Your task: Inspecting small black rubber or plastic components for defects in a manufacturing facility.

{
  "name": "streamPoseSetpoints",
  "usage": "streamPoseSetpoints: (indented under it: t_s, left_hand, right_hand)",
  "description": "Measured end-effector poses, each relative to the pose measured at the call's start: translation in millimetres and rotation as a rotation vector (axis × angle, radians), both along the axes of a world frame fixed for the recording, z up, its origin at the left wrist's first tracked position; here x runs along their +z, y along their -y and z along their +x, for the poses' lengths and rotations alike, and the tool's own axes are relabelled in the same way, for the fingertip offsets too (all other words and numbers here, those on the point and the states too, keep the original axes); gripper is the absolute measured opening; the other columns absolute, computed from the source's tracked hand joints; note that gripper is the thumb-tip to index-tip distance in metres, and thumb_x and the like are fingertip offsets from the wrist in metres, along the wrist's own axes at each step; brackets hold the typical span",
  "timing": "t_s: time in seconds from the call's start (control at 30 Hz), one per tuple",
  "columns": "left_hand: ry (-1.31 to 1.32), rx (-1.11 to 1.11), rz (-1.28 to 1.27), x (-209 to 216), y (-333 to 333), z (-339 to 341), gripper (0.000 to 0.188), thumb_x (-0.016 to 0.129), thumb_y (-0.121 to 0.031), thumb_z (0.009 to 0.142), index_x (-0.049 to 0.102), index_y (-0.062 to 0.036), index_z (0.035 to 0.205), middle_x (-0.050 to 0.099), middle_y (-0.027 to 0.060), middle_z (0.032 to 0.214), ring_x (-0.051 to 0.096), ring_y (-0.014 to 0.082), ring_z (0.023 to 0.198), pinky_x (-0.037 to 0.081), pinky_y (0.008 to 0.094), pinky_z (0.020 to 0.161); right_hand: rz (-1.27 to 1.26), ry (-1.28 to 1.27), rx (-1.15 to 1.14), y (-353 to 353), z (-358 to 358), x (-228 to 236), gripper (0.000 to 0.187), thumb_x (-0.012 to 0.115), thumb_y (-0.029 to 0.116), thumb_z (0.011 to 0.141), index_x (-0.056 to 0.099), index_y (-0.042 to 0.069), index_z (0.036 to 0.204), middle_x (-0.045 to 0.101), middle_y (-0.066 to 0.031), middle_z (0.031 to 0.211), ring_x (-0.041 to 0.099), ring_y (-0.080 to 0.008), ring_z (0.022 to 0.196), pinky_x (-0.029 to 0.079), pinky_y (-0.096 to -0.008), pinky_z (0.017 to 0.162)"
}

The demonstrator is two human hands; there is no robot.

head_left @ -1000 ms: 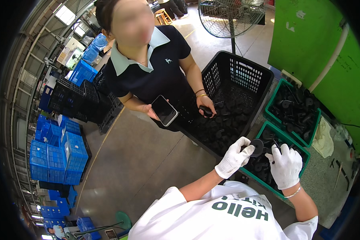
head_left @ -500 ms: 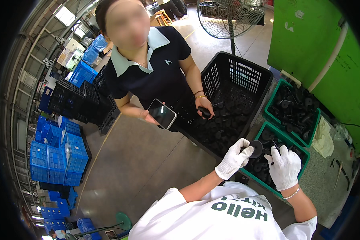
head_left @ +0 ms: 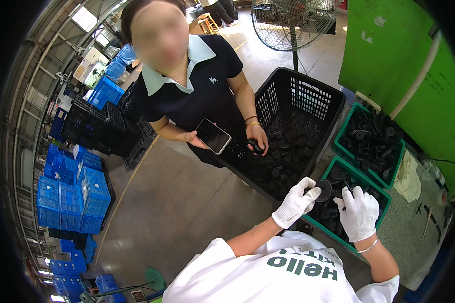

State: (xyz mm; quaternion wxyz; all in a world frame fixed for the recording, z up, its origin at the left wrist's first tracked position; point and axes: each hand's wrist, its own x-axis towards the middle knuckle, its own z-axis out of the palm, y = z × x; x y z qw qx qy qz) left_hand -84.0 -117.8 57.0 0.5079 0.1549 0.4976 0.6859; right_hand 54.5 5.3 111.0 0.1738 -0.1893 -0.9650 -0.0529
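Note:
Above the nearer green bin [head_left: 316, 220], my left hand [head_left: 294, 203], in a white knit glove, pinches a round black disc-shaped part [head_left: 324, 190] by its left edge. My right hand [head_left: 360, 214], gloved the same way, is closed around a thin dark tool [head_left: 347, 184] that points up and left, close to the disc but apparently apart from it. Its tip is too small to make out. Black moulded parts [head_left: 330, 214] fill the bin under both hands. A second green bin [head_left: 400, 166] behind it holds more of the same parts.
A large black crate [head_left: 333, 103] with black parts stands beyond the bins. Across it, a person [head_left: 197, 86] holds a phone [head_left: 213, 136] and small black pieces [head_left: 256, 147]. A rag [head_left: 408, 179] lies on the grey bench [head_left: 414, 242]. A fan [head_left: 293, 22] stands behind.
The other person's phone has shifted right and slightly down, and their other hand has turned lower over the crate. My two hands hold almost the same pose over the bin.

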Motion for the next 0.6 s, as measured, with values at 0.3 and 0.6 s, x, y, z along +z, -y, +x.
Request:
streamPoseSetpoints:
  t_s: [0.3, 0.6]
  left_hand:
    - [-0.008, -0.023, 0.006, 0.8, 2.3, -0.8, 0.019, 0.058, -0.025, 0.095, 0.049, -0.0093, 0.094, 0.042, -0.0046, 0.068, 0.034, 0.0018, 0.049, 0.026, 0.0186, 0.044]
    - [-0.078, 0.144, -0.067, 17.0, -4.2, 11.4, 0.017, 0.057, -0.023, 0.095, 0.05, -0.0081, 0.097, 0.046, -0.0039, 0.066, 0.045, 0.003, 0.051, 0.036, 0.0182, 0.046]
  right_hand:
    - [-0.01, 0.004, 0.005, -0.3, 0.3, 0.4, 0.029, 0.074, 0.028, 0.072, 0.065, 0.01, 0.093, 0.05, -0.006, 0.075, 0.054, -0.0221, 0.06, 0.042, -0.0347, 0.053]
    - [0.006, -0.024, -0.012, 2.9, 2.7, 8.4, 0.029, 0.073, 0.029, 0.07, 0.066, 0.01, 0.09, 0.049, -0.0044, 0.073, 0.053, -0.0218, 0.059, 0.042, -0.0356, 0.052]
